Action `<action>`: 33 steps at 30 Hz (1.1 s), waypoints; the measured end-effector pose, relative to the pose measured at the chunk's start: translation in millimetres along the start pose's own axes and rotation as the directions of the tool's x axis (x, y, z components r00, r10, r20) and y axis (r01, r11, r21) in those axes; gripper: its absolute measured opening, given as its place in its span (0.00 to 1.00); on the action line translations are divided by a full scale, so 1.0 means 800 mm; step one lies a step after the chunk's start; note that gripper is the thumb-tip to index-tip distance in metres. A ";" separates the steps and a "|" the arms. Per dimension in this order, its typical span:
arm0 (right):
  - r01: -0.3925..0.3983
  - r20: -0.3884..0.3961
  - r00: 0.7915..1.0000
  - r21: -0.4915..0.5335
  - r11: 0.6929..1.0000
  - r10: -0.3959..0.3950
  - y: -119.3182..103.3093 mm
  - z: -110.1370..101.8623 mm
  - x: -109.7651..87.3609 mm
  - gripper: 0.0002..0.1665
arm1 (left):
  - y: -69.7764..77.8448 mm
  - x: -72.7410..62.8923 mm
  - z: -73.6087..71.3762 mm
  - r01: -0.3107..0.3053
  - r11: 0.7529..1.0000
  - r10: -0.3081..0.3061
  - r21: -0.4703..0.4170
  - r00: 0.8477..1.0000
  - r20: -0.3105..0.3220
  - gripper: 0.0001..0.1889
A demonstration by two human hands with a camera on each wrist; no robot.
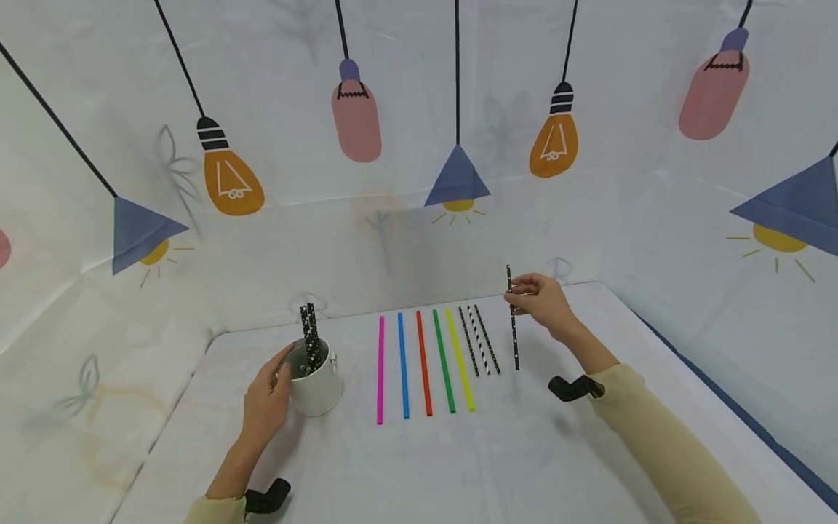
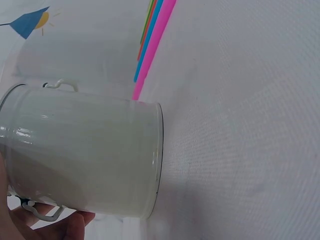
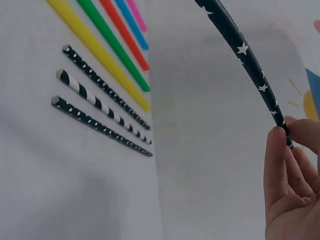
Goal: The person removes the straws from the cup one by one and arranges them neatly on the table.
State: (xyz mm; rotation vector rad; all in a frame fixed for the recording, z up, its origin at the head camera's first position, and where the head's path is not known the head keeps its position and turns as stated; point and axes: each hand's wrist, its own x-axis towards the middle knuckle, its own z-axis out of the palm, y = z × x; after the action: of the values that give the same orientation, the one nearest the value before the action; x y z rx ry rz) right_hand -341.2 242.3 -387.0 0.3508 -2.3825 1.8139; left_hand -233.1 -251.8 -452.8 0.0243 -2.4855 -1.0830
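My right hand [image 1: 540, 304] pinches a black straw with white stars [image 3: 242, 49] between thumb and fingers. In the head view that straw hangs nearly upright, right of the row of straws. On the left, my left hand [image 1: 267, 399] grips a small white metal pail [image 1: 319, 389] by its rim and side. Several black patterned straws [image 1: 310, 338] stand in the pail, leaning together above its rim. The left wrist view shows the pail's wall and side lugs close up, with fingertips [image 2: 75, 225] by the lower lug.
Between the hands lies a row of straws: pink [image 1: 380, 370], blue [image 1: 403, 366], red [image 1: 424, 364], green [image 1: 444, 361] and yellow [image 1: 460, 360]. Right of them lie three shorter black-and-white ones [image 3: 102, 107]. Behind the white-covered table [image 1: 458, 473] hangs a sheet printed with lamps [image 1: 457, 175].
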 end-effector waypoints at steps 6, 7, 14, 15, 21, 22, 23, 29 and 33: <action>-0.055 -0.025 0.998 -0.037 0.998 0.054 0.034 0.000 0.018 0.26 | 0.000 0.001 0.001 -0.004 1.000 0.004 -0.007 1.000 -0.004 0.23; -0.061 -0.028 0.998 -0.042 0.997 0.060 0.040 0.001 0.021 0.26 | 0.001 0.001 0.001 -0.002 1.000 0.002 -0.007 1.000 -0.003 0.23; -0.137 -0.050 0.990 -0.083 0.987 0.133 0.075 0.014 0.040 0.24 | 0.000 0.001 0.000 0.004 1.000 -0.004 -0.001 1.000 0.013 0.24; -0.150 -0.054 0.988 -0.092 0.984 0.146 0.079 0.016 0.041 0.24 | 0.000 0.001 0.001 0.004 1.000 -0.004 0.000 1.000 0.016 0.24; -0.179 -0.067 0.983 -0.151 0.972 0.170 0.098 0.028 0.049 0.23 | -0.002 0.000 0.000 -0.017 1.000 0.017 0.002 1.000 0.006 0.23; -0.185 -0.067 0.982 -0.154 0.971 0.176 0.101 0.030 0.051 0.23 | -0.001 0.000 -0.001 -0.021 1.000 0.021 0.004 1.000 0.002 0.23; -0.192 -0.069 0.981 -0.155 0.969 0.183 0.103 0.032 0.052 0.23 | -0.001 -0.001 -0.002 -0.024 1.000 0.024 0.004 1.000 0.000 0.23; -0.244 -0.088 0.969 -0.191 0.951 0.231 0.116 0.039 0.054 0.22 | -0.001 -0.001 -0.003 -0.017 1.000 0.017 -0.003 1.000 0.013 0.23; -0.248 -0.104 0.968 -0.237 0.940 0.229 0.118 0.043 0.051 0.21 | -0.002 -0.001 -0.002 -0.011 1.000 0.011 -0.001 1.000 0.021 0.23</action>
State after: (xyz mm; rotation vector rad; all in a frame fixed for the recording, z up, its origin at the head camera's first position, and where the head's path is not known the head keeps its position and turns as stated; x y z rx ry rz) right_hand -404.0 228.5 -474.7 -0.0360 -2.6533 1.5514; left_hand -232.0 -253.9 -453.1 -0.0019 -2.5009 -1.0854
